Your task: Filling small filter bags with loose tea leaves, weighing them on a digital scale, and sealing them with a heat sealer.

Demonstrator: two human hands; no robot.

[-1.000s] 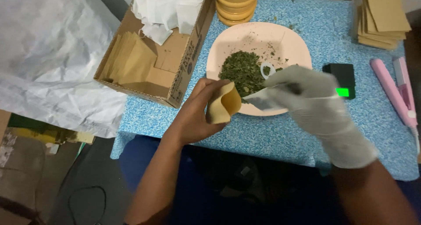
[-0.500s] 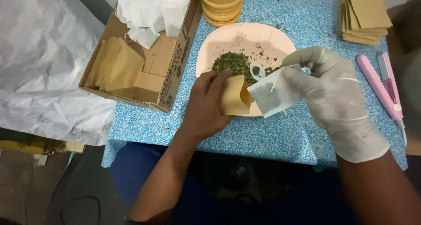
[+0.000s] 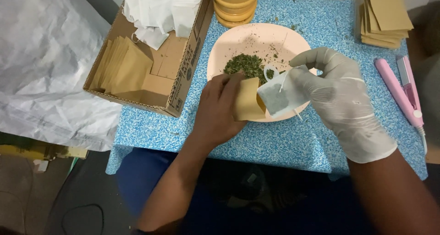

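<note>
**Both hands occupied over plate, centre frame**

Far left: crumpled white sheeting (image 3: 41, 65) hangs past the table's left edge. The table (image 3: 293, 143), blue-and-white speckled, ends just below the hands; dark floor shows at lower left.

Upper left: an open cardboard box (image 3: 183, 74) sits close to the table's left edge, its long side just beside the plate. It holds a slanted stack of tan envelopes (image 3: 121, 67) and a loose heap of white filter bags (image 3: 158, 12).

Centre: the bare left hand (image 3: 217, 113) grips a tan envelope (image 3: 247, 99), fingers curled round it, its mouth open toward the right. A round pale pink plate (image 3: 284, 40) lies underneath, with a mound of dried green leaf (image 3: 245, 65). Stacked yellow tubs (image 3: 234, 3) stand at its upper rim.

Right of centre: the gloved right hand (image 3: 341, 99) pinches a white tea bag (image 3: 279, 95), soft and translucent, touching the envelope's mouth.

Right: a stack of tan envelopes (image 3: 387, 17) at upper right; below it a pink sealer (image 3: 403, 95) lies along the right edge. Bare tabletop remains between plate and sealer.
</note>
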